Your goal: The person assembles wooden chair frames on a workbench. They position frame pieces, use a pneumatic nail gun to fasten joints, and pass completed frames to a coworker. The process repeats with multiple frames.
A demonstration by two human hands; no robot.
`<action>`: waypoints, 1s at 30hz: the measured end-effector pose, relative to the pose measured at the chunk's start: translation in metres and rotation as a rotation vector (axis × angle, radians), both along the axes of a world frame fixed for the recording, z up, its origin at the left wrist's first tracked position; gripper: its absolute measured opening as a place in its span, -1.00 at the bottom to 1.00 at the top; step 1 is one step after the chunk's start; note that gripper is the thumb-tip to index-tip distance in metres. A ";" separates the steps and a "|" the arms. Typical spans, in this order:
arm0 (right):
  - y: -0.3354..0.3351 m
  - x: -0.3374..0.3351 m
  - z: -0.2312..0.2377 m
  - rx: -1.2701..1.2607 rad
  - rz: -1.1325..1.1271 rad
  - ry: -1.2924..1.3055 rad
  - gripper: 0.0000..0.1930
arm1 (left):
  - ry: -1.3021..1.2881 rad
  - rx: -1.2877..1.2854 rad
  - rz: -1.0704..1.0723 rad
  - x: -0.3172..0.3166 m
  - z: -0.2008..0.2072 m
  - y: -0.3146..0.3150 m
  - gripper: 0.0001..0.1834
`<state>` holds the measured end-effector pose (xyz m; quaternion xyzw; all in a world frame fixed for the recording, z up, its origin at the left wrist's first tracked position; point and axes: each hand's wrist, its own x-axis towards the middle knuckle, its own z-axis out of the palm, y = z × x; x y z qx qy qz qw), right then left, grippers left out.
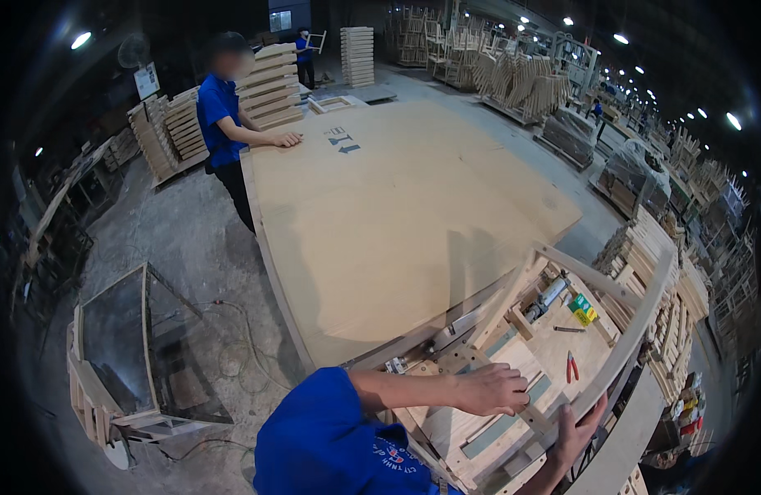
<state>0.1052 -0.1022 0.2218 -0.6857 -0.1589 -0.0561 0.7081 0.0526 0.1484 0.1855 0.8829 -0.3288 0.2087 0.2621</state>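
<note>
A pale wooden chair frame (pixel 618 360) with a long curved side stands tilted over a wooden workbench (pixel 554 342). My right hand (pixel 578 431) grips the lower end of that curved side, fingers wrapped round its outer face. My left hand (pixel 493 389) reaches across from the left above the frame's lower part. Its fingers are curled together and point down; what they hold, if anything, is hidden. Red-handled pliers (pixel 572 367), a dark slim tool (pixel 568 329), a green and yellow box (pixel 582 309) and a grey air tool (pixel 547 299) lie on the bench beyond my hands.
A large cardboard-covered table (pixel 413 223) adjoins the bench; a co-worker (pixel 224 124) rests a hand on its far left edge. Stacked wooden parts (pixel 669 330) stand close on the right. A dark-panelled frame (pixel 117 338) and a hose (pixel 248 338) are on the floor at left.
</note>
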 end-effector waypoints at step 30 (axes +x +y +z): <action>0.099 -0.025 -0.030 -0.960 0.354 -0.592 -0.34 | 0.129 0.329 0.653 -0.107 -0.018 0.140 -0.49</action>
